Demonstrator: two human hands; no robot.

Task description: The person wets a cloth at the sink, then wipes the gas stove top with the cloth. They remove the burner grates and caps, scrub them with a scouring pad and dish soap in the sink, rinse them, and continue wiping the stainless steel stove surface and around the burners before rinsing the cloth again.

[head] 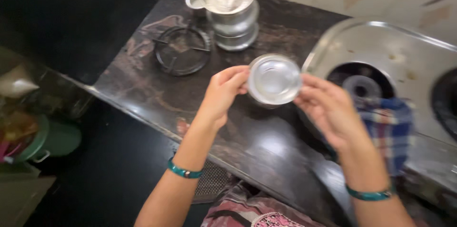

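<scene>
I hold a small round steel lid point(274, 79) between both hands above the dark stone counter point(266, 141): my left hand point(221, 94) pinches its left edge, my right hand point(328, 108) its right. Behind stand a steel container point(231, 10) and a black burner ring point(182, 50).

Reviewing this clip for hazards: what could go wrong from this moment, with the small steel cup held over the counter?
1. The small steel cup is held only by the fingertips of the left hand and right hand; it could slip and drop onto the dark stone counter.
2. The checked cloth lies on the steel stove beside a burner; it may scorch if that is lit.
</scene>
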